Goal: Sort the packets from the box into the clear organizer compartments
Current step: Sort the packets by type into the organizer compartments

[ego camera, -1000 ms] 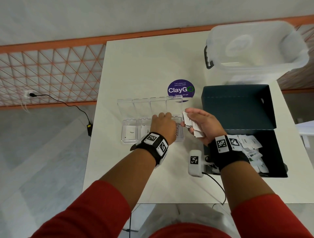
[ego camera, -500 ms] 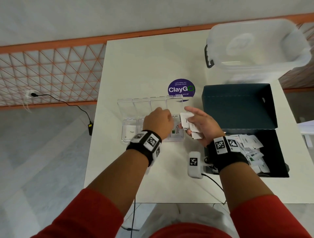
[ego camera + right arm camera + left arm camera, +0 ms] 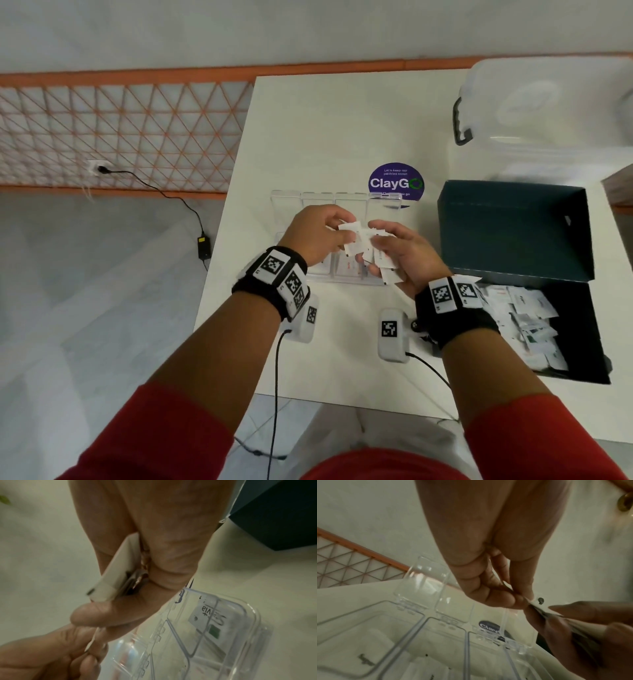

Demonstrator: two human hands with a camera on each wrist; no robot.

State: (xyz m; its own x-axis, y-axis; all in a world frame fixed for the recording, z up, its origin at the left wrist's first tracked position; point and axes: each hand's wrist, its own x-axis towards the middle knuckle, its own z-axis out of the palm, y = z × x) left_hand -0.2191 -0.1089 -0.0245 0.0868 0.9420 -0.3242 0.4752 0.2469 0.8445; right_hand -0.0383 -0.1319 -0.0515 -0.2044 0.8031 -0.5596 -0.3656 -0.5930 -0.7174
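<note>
Both hands — left hand [image 3: 317,233], right hand [image 3: 404,255] — hide the organizer's [image 3: 383,202] front compartments.

1. A shared office pantry or break area: the round purple ClayGo sticker [image 3: 396,181] on the white tabletop [image 3: 329,130] asks users to keep pantries clean.
2. Pale marble-look floor [image 3: 85,274] and an orange lattice partition [image 3: 130,133] beyond the tabletop's left edge.

Both forearms reach forward; the left hand [image 3: 317,236] pinches with fingertips, meeting the right hand [image 3: 404,255], whose grip is curled.
</note>
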